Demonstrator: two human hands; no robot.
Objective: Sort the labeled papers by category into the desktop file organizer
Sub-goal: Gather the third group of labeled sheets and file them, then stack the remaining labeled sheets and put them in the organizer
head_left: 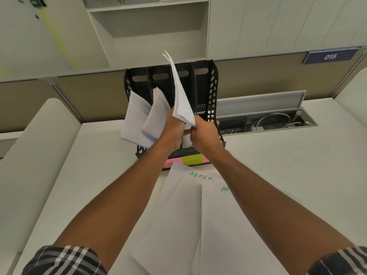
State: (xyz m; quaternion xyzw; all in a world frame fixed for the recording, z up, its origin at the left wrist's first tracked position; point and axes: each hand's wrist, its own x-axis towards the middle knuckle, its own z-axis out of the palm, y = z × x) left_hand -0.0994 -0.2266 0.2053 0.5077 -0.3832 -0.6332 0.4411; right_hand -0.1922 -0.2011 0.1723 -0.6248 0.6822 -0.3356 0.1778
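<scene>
Here, at mid-frame, both hands curl tight around one sheaf of papers (181,100) — left hand (174,132) and right hand (204,133) touching — standing it upright in the black file organizer (212,92) on the tabletop (278,165).

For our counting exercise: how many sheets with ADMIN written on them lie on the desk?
2 show the word: one sheet nearest the organizer, another overlapping it on the right, its word partly behind the forearm. Other sheets may hide labels.

Matt white paper sheets (179,211); perforated black plastic organizer (211,92); smooth desk (288,175).
</scene>
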